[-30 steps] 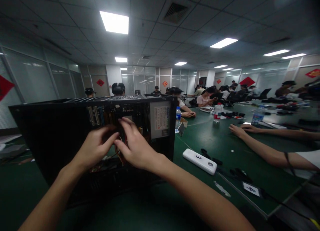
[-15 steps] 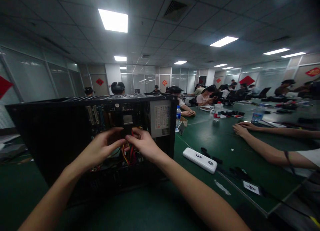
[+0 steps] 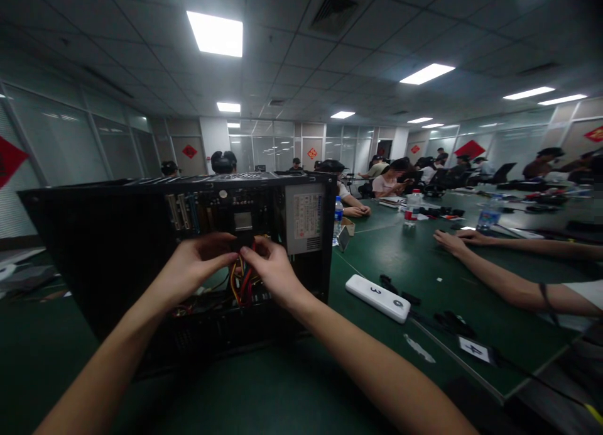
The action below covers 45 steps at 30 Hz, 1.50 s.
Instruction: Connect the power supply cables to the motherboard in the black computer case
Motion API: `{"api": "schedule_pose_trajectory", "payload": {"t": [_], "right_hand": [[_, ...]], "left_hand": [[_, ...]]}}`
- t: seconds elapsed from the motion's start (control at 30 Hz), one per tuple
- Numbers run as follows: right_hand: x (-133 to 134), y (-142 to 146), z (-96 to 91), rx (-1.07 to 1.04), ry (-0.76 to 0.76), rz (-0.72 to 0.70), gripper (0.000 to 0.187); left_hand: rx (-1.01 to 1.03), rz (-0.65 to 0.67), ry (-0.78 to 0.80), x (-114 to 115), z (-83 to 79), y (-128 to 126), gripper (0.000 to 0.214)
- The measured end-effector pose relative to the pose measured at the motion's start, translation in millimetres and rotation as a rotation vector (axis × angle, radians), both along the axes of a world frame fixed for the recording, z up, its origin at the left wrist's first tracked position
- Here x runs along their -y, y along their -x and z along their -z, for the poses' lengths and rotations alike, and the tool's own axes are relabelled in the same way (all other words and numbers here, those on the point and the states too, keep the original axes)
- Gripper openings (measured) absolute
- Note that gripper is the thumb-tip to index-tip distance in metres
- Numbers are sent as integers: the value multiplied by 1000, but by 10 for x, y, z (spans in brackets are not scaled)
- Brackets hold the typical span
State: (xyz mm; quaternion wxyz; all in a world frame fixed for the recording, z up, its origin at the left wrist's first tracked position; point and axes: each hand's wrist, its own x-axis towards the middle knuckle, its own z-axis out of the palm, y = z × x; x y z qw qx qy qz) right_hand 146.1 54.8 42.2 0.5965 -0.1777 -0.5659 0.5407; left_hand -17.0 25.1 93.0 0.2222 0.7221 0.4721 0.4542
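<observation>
An open black computer case (image 3: 70,253) stands on the green table with its inside facing me. Both hands reach into it, thumbs almost touching. My right hand (image 3: 273,268) is closed around a bundle of red, yellow and black power cables (image 3: 242,284). My left hand (image 3: 195,262) is curled beside it, thumb tip against the top of the bundle; what lies between its fingers is dark and hidden. Above the hands shows a square silver part (image 3: 244,221) on the board. A labelled power supply (image 3: 304,218) fills the upper right corner, and several slots (image 3: 178,212) are at upper left.
Right of the case lie a white power bank (image 3: 378,298), black straps (image 3: 455,324) and a number card (image 3: 475,349). Bottles (image 3: 411,209) stand farther back. Another person's forearms (image 3: 499,265) rest on the table at right. More people sit beyond.
Both hands have shifted slightly, the thumbs meeting a little higher by the cables. A fingertip seen below the thumbs earlier is now hidden. The view has moved a little.
</observation>
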Motion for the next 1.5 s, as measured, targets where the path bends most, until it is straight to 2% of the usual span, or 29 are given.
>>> {"api": "schedule_pose_trajectory", "payload": {"t": [0.13, 0.3, 0.5, 0.8, 0.93, 1.07, 1.13, 1.23, 1.3, 1.4, 1.5], "right_hand": [[27, 21, -8, -57, 61, -26, 35], [50, 28, -14, -98, 86, -31, 35], [62, 51, 9, -116, 70, 19, 32], [91, 125, 58, -271, 173, 47, 33], [39, 125, 86, -292, 191, 77, 35], [-10, 116, 124, -271, 198, 77, 52], [-25, 106, 136, -250, 186, 71, 55], [-43, 85, 143, -213, 131, 88, 52], [-54, 70, 145, -156, 54, 138, 43], [-72, 51, 150, -50, -77, 231, 27], [-85, 34, 156, 51, -168, 260, 29]], "left_hand": [[52, -9, 53, 17, -15, 14, 58], [110, 7, 91, 38, -39, 35, 49], [117, -20, 48, 62, -39, -6, 48], [118, -103, -34, 89, 19, -157, 51], [123, -97, -52, 60, 72, -193, 51], [2, -99, -105, 62, 68, -182, 48], [-110, -73, -161, 63, 61, -156, 45], [-302, -22, -292, 20, 90, -97, 42], [-398, -13, -411, -43, 144, -52, 41], [-489, -46, -547, -147, 245, 7, 37], [-566, -96, -592, -199, 310, 49, 34]]}}
